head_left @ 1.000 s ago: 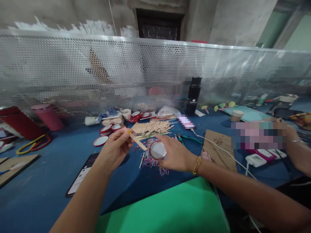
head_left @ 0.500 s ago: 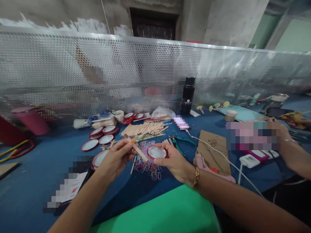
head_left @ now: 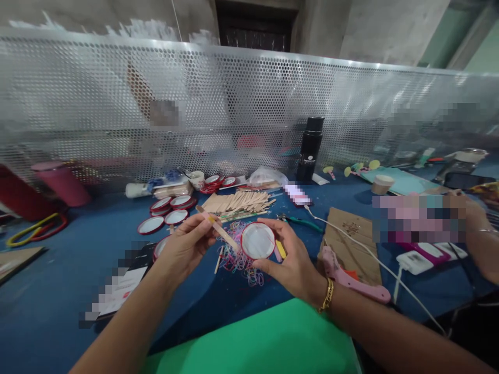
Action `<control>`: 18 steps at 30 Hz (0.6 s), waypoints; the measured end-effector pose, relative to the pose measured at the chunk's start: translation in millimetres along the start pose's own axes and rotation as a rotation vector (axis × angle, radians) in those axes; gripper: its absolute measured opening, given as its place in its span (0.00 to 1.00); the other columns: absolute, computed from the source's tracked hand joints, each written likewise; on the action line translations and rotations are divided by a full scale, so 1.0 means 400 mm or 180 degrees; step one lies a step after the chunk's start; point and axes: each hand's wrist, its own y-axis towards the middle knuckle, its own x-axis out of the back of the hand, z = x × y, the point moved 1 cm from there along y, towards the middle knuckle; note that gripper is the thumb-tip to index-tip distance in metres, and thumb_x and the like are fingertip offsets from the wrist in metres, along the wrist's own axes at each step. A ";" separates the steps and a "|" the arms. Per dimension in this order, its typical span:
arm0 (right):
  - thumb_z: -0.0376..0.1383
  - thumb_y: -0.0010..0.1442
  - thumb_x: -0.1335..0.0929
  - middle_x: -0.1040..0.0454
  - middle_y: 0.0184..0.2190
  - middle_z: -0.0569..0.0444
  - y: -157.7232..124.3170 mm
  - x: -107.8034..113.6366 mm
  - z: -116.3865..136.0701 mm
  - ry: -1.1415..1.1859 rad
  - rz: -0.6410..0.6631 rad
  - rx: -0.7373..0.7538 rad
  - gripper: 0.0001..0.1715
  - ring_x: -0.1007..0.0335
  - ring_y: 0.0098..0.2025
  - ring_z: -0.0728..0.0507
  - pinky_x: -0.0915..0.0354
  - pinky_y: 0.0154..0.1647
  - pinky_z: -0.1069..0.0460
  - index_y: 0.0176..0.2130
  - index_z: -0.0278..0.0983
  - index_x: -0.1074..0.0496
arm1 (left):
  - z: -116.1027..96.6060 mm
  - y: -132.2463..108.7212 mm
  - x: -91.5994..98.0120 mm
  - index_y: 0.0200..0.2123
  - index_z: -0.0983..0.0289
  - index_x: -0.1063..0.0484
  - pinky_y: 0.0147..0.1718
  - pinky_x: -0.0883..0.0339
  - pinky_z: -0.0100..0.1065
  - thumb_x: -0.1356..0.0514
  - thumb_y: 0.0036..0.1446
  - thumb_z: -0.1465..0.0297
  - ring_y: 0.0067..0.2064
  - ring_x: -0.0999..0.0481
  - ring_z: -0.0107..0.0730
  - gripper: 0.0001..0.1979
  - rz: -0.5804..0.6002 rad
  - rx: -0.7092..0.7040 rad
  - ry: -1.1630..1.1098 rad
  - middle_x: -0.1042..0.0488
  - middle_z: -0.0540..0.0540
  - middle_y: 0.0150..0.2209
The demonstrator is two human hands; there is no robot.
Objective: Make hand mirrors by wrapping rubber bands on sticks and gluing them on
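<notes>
My left hand (head_left: 186, 245) pinches a flat wooden stick (head_left: 219, 229) with a yellow dab near its upper end. The stick slants down to the right, and its lower tip meets the rim of a small round mirror with a red rim (head_left: 258, 241). My right hand (head_left: 290, 257) grips that mirror at its edge, face up towards me. A pile of coloured rubber bands (head_left: 238, 259) lies on the blue table (head_left: 70, 259) just under both hands.
A heap of wooden sticks (head_left: 237, 202) and several more red-rimmed mirrors (head_left: 163, 215) lie behind my hands. A black bottle (head_left: 311, 149) stands by the perforated metal screen (head_left: 117, 104). A pink glue gun (head_left: 351, 278), cardboard (head_left: 356, 239), a phone (head_left: 117, 285) and another person's hand (head_left: 473, 218) are nearby.
My right hand has lifted and tilted the mirror so its face shows more fully. The stick's tip has come to the mirror's rim. The view shifted a little.
</notes>
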 end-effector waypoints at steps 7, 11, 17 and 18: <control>0.44 0.54 0.26 0.36 0.61 0.48 -0.017 0.003 0.023 -0.0604 0.0041 0.0634 0.37 0.41 0.63 0.36 0.45 0.64 0.37 0.58 0.46 0.42 | 0.012 -0.008 -0.009 0.27 0.64 0.22 0.23 0.31 0.21 0.25 0.38 0.66 0.26 0.24 0.24 0.13 0.0185 -0.0005 0.0505 0.21 0.50 0.27; 0.44 0.54 0.26 0.35 0.61 0.49 -0.021 -0.005 0.025 -0.0741 0.0155 0.0782 0.36 0.40 0.62 0.37 0.44 0.63 0.38 0.57 0.47 0.41 | 0.019 -0.015 -0.013 0.27 0.63 0.21 0.23 0.32 0.20 0.26 0.40 0.65 0.27 0.24 0.24 0.12 0.0358 -0.0020 0.0617 0.21 0.51 0.27; 0.44 0.53 0.25 0.35 0.61 0.50 -0.021 -0.009 0.016 -0.0837 0.0161 0.0799 0.35 0.41 0.63 0.37 0.45 0.63 0.38 0.56 0.47 0.41 | 0.016 -0.021 -0.019 0.28 0.64 0.21 0.24 0.32 0.22 0.26 0.42 0.65 0.28 0.24 0.26 0.11 0.0441 -0.0018 0.0640 0.21 0.52 0.26; 0.44 0.53 0.25 0.35 0.61 0.50 -0.021 -0.009 0.015 -0.0837 0.0172 0.0805 0.35 0.41 0.63 0.37 0.46 0.63 0.38 0.56 0.47 0.41 | 0.016 -0.022 -0.021 0.27 0.64 0.21 0.25 0.32 0.22 0.26 0.42 0.66 0.27 0.24 0.26 0.11 0.0451 -0.0022 0.0627 0.21 0.52 0.26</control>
